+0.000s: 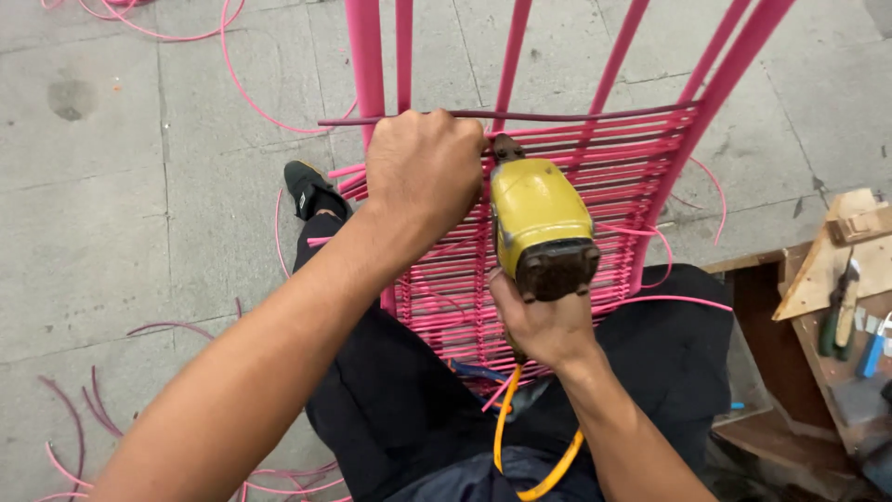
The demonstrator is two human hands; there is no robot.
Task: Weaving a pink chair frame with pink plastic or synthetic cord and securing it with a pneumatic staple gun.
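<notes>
2 hands are at work, both the person's own. The left hand [425, 172] is a closed fist at the top edge of the weave, its fingers wrapped over a dark rod [576, 115] that lies across the pink frame [364, 56]. The right hand [542, 321] is clamped around the grip of 1 yellow stapler [539, 223], a pneumatic gun with a dark rear cap. Its nose points away from the camera and sits against the woven cords [604, 172], just right of the left fist. The trigger finger is hidden behind the tool body.

1 yellow hose [506, 428] runs down from under the right hand and curls across the lap.

The frame shows 5 pink uprights rising out of view, with the cords packed in horizontal rows between them; the rows are too many and too close to count. The frame rests on the person's lap, over black trousers [390, 400]. 1 black shoe [311, 191] shows on the concrete floor [111, 232], left of the frame.

Loose pink cord offcuts [242, 88] lie scattered on the floor. At the right stands 1 wooden bench [827, 270] with small hand tools on it.
</notes>
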